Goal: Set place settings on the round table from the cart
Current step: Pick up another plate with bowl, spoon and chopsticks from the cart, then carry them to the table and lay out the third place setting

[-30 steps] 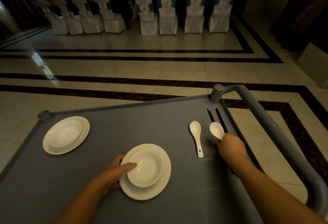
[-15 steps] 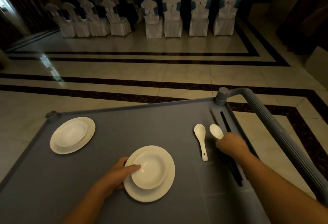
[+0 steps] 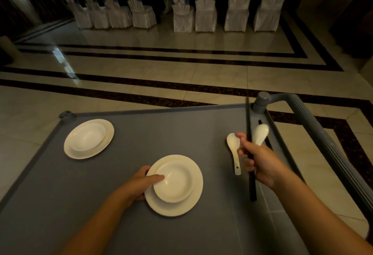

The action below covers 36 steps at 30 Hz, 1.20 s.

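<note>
On the grey cart top (image 3: 125, 234) a white bowl (image 3: 174, 181) sits on a white plate (image 3: 177, 207). My left hand (image 3: 139, 184) grips their left edge, thumb over the bowl's rim. My right hand (image 3: 260, 162) is raised above the cart's right side and holds a white spoon (image 3: 261, 133) together with black chopsticks (image 3: 250, 153). A second white spoon (image 3: 235, 151) lies on the cart just left of that hand. Another bowl on a plate (image 3: 88, 138) stands at the far left.
The cart's grey ribbed handle (image 3: 327, 153) runs along the right side. Another black chopstick (image 3: 260, 122) peeks out by the right rim. Beyond the cart lies a polished tile floor (image 3: 161, 69), and white-covered chairs (image 3: 205, 6) line the back.
My right hand has lifted the spoon and the chopsticks off the cart's right edge and raised them. My left hand has stayed on the near bowl and plate.
</note>
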Each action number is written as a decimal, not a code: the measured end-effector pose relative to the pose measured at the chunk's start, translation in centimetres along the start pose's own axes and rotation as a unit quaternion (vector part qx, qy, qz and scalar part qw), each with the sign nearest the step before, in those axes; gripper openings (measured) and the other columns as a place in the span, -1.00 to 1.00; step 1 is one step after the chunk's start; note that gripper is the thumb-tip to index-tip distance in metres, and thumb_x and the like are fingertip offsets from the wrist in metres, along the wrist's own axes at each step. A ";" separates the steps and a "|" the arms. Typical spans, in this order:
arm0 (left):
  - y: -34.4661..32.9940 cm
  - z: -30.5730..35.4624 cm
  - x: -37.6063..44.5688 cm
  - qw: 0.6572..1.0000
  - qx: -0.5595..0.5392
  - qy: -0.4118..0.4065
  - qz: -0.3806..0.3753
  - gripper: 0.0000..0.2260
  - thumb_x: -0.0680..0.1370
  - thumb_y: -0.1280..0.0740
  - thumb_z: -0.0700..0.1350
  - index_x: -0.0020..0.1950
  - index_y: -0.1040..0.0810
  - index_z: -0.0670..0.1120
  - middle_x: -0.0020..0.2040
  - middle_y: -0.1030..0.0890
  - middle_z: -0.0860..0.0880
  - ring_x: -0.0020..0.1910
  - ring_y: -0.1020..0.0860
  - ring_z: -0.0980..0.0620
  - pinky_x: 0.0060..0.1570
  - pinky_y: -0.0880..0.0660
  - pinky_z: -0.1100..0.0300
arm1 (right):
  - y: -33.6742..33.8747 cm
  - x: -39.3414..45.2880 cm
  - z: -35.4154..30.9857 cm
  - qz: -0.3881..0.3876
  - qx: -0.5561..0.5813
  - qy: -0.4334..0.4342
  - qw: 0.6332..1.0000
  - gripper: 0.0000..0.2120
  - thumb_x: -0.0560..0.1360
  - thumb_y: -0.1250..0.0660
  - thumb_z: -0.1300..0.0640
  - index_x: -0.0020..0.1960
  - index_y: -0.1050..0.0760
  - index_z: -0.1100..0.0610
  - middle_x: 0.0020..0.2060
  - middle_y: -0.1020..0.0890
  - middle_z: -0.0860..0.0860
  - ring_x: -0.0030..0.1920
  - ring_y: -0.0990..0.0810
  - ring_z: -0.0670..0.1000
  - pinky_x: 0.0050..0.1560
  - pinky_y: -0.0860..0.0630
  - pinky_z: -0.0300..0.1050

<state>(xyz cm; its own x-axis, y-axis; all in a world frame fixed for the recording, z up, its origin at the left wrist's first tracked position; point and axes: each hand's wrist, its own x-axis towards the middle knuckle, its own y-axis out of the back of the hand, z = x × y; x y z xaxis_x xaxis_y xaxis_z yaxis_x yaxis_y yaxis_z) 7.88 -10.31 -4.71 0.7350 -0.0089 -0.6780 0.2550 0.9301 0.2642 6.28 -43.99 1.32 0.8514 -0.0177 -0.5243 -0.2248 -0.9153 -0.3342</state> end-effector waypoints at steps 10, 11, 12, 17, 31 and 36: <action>-0.2 -0.1 -0.8 0.999 0.009 -0.025 0.022 -0.58 0.48 -0.44 0.04 0.27 -0.38 0.07 0.13 -0.52 0.02 0.05 -0.55 0.00 -0.15 -0.56 0.10 | -7.4 1.7 8.4 0.015 -0.385 0.006 0.923 -0.41 0.32 -0.44 -0.34 0.06 -0.50 0.12 -0.05 -0.62 0.02 -0.05 -0.60 0.03 -0.08 -0.57 -0.07; -0.1 -0.2 -0.7 0.999 0.013 -0.031 0.029 -0.59 0.48 -0.45 0.04 0.27 -0.40 0.06 0.16 -0.53 0.00 0.08 -0.56 -0.01 -0.09 -0.57 0.08 | -7.8 1.9 8.6 0.007 -0.416 -0.005 0.909 -0.39 0.31 -0.41 -0.39 0.05 -0.48 0.11 -0.05 -0.61 0.02 -0.07 -0.59 0.01 -0.08 -0.56 -0.07; -0.1 -0.3 -0.7 0.999 0.010 -0.035 0.032 -0.59 0.47 -0.45 0.04 0.27 -0.42 0.06 0.17 -0.54 0.00 0.09 -0.56 -0.02 -0.05 -0.57 0.06 | -8.0 2.0 8.9 0.002 -0.437 -0.013 0.900 -0.37 0.31 -0.40 -0.40 0.06 -0.49 0.12 -0.05 -0.61 0.02 -0.08 -0.59 0.00 -0.08 -0.56 -0.08; -0.8 -0.7 -1.1 0.996 -0.038 -0.053 0.065 -0.69 0.50 -0.42 -0.03 0.21 -0.48 0.01 0.10 -0.57 -0.01 0.01 -0.57 0.04 -0.13 -0.52 0.13 | -8.0 2.5 8.9 -0.007 -0.456 -0.016 0.890 -0.44 0.35 -0.44 -0.30 0.07 -0.49 0.13 -0.08 -0.59 0.00 -0.10 -0.58 -0.01 -0.10 -0.56 -0.09; -1.2 -1.7 -5.6 0.939 -0.313 -0.080 0.119 -0.63 0.45 -0.43 -0.20 0.19 -0.48 0.09 0.11 -0.59 -0.05 0.06 -0.59 -0.08 -0.14 -0.57 0.05 | -10.3 0.3 6.9 -0.108 -0.330 -0.048 0.937 -0.70 0.37 -0.46 -0.21 -0.03 -0.46 -0.11 -0.08 -0.66 0.00 -0.18 -0.66 -0.01 -0.41 -0.55 -0.20; 2.3 -2.5 -8.7 0.916 -0.353 -0.114 0.153 -0.65 0.47 -0.42 -0.18 0.21 -0.49 0.06 0.11 -0.61 -0.05 0.09 -0.59 -0.08 -0.08 -0.58 0.03 | -15.1 -0.9 5.8 -0.140 -0.360 -0.013 0.922 -0.59 0.33 -0.47 -0.25 0.02 -0.53 -0.01 -0.19 -0.66 0.06 -0.58 -0.52 -0.14 -0.53 -0.42 -0.26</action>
<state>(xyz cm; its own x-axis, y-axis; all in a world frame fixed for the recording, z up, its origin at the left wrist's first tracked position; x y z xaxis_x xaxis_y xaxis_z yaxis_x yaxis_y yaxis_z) 0.50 -7.21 0.12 0.8370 0.2907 -0.4636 -0.3961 0.9064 -0.1468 6.12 -27.78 2.31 0.8145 0.2610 -0.5181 0.3827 -0.9129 0.1417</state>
